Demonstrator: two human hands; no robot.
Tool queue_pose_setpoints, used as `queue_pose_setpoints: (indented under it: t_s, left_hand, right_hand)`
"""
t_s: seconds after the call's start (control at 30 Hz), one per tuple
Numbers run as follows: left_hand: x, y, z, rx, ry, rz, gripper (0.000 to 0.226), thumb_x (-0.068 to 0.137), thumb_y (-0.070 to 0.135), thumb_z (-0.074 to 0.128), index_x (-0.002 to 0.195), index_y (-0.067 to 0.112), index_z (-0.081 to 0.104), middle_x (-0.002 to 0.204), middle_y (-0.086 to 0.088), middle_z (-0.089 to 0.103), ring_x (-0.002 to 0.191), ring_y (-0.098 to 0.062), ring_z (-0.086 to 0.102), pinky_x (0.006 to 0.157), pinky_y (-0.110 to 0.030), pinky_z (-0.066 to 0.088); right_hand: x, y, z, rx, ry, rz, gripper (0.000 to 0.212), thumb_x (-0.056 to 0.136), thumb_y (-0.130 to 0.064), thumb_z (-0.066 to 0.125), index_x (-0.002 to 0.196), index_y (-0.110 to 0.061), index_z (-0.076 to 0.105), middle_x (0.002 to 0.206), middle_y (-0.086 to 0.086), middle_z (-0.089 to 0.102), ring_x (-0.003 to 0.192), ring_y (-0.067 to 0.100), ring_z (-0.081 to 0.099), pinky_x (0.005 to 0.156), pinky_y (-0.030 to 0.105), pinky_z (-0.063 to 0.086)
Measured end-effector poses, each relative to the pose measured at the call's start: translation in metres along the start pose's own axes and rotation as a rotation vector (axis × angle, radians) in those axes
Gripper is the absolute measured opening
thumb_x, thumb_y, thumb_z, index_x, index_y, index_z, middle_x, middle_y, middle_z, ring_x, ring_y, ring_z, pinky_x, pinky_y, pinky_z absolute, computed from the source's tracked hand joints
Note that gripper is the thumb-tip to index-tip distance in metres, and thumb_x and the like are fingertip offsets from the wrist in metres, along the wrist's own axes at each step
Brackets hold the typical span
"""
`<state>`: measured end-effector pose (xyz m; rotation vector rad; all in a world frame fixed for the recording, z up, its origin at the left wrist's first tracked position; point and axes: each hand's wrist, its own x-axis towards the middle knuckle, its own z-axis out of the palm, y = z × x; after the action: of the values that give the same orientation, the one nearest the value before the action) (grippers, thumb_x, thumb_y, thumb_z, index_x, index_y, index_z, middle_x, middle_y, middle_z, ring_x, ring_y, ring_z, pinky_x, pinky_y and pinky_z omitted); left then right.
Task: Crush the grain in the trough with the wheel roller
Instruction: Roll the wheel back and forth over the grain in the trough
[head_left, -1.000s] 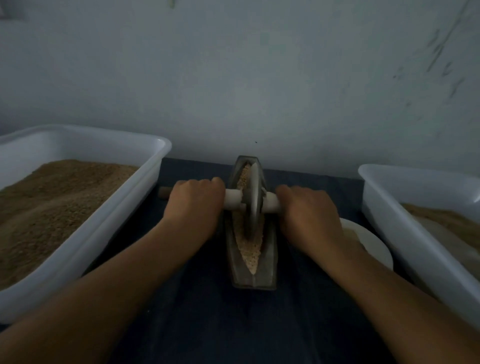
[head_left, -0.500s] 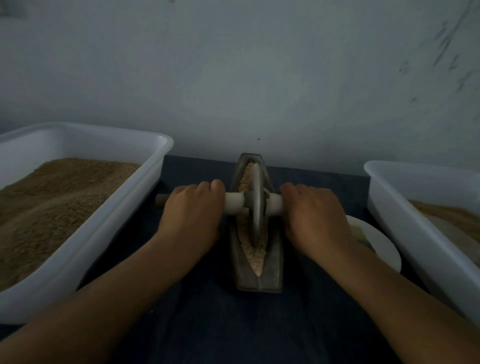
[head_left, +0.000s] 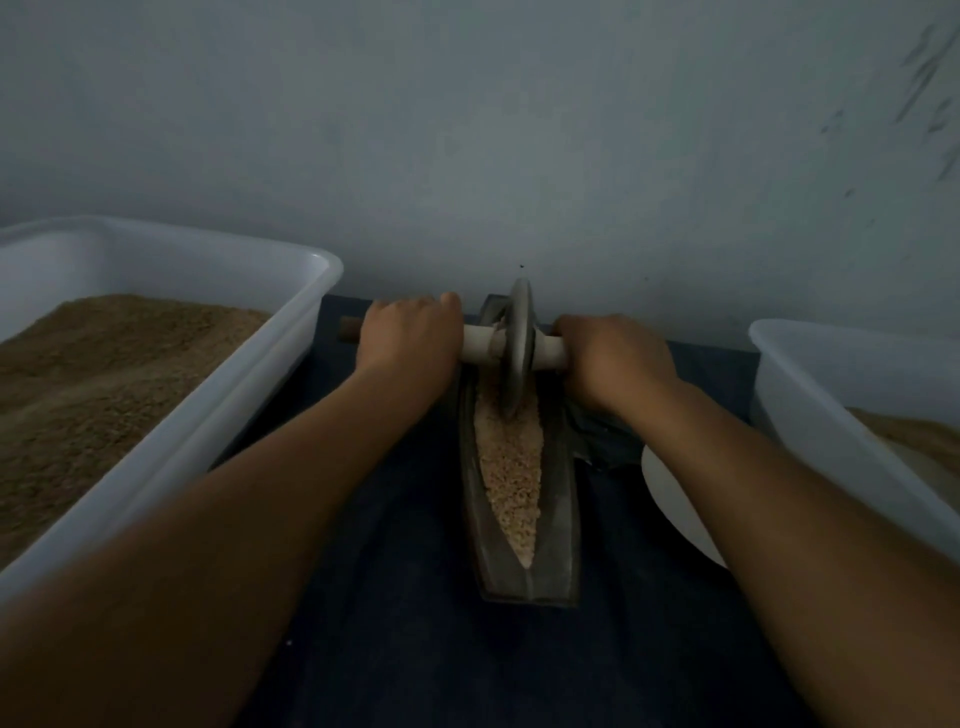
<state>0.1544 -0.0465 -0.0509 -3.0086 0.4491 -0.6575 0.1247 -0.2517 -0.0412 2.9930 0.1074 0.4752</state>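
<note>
A narrow boat-shaped metal trough (head_left: 558, 530) lies lengthwise on the dark cloth in front of me, filled with pale crushed grain (head_left: 511, 467). The grey wheel roller (head_left: 519, 348) stands upright at the trough's far end, its lower edge in the grain. A pale axle handle runs through the wheel. My left hand (head_left: 410, 338) grips the left side of the handle. My right hand (head_left: 613, 358) grips the right side. Both arms are stretched forward.
A white tub (head_left: 218, 415) heaped with brown grain stands at the left. Another white tub (head_left: 810, 415) with grain is at the right. A white plate (head_left: 670, 499) lies under my right forearm. A grey wall rises right behind the trough.
Both hands have pushed the wheel away from me, from the middle of the trough to its far end. More grain shows in the near part of the trough.
</note>
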Motion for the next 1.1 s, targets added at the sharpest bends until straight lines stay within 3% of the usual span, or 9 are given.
queue_pose_setpoints:
  t_s: [0.37, 0.6, 0.77, 0.9, 1.1]
  left_hand:
    - [-0.083, 0.013, -0.031, 0.049, 0.112, 0.084, 0.034, 0.08, 0.032, 0.072, 0.104, 0.022, 0.05, 0.1, 0.0, 0.062, 0.087, -0.017, 0.059, 0.083, -0.032, 0.042]
    - [-0.11, 0.005, -0.047, 0.074, 0.144, 0.211, 0.038, 0.085, 0.037, 0.067, 0.117, 0.021, 0.053, 0.112, 0.001, 0.063, 0.097, -0.017, 0.06, 0.095, -0.031, 0.04]
    - [-0.107, 0.003, -0.04, 0.078, 0.107, 0.181, 0.038, 0.083, 0.035, 0.069, 0.114, 0.021, 0.051, 0.108, 0.0, 0.061, 0.094, -0.017, 0.059, 0.09, -0.031, 0.043]
    - [-0.079, 0.002, -0.027, 0.028, 0.053, 0.129, 0.038, 0.085, 0.033, 0.069, 0.113, 0.021, 0.046, 0.109, -0.001, 0.06, 0.095, -0.018, 0.058, 0.087, -0.032, 0.043]
    - [-0.023, 0.0, -0.011, 0.007, -0.023, 0.088, 0.034, 0.085, 0.033, 0.068, 0.111, 0.019, 0.05, 0.108, -0.005, 0.063, 0.096, -0.024, 0.061, 0.08, -0.038, 0.042]
  right_hand:
    - [-0.098, -0.012, -0.007, 0.036, 0.196, -0.12, 0.025, 0.079, -0.025, 0.071, 0.098, -0.017, 0.055, 0.086, 0.001, 0.06, 0.072, 0.023, 0.055, 0.062, 0.032, 0.03]
    - [-0.134, -0.016, -0.023, 0.048, 0.231, -0.124, 0.029, 0.073, -0.02, 0.076, 0.094, -0.015, 0.057, 0.082, 0.003, 0.059, 0.07, 0.021, 0.053, 0.065, 0.029, 0.029]
    - [-0.12, -0.018, -0.015, -0.017, 0.245, -0.122, 0.019, 0.081, -0.021, 0.067, 0.096, -0.015, 0.057, 0.085, 0.004, 0.058, 0.073, 0.023, 0.053, 0.066, 0.034, 0.036]
    - [-0.085, -0.014, -0.006, -0.053, 0.25, -0.106, 0.019, 0.076, -0.019, 0.07, 0.087, -0.013, 0.055, 0.077, 0.006, 0.059, 0.066, 0.027, 0.053, 0.061, 0.032, 0.025]
    - [-0.026, 0.0, 0.006, 0.01, 0.104, -0.045, 0.03, 0.078, -0.033, 0.07, 0.105, -0.022, 0.059, 0.098, 0.004, 0.066, 0.086, 0.028, 0.062, 0.061, 0.03, 0.034]
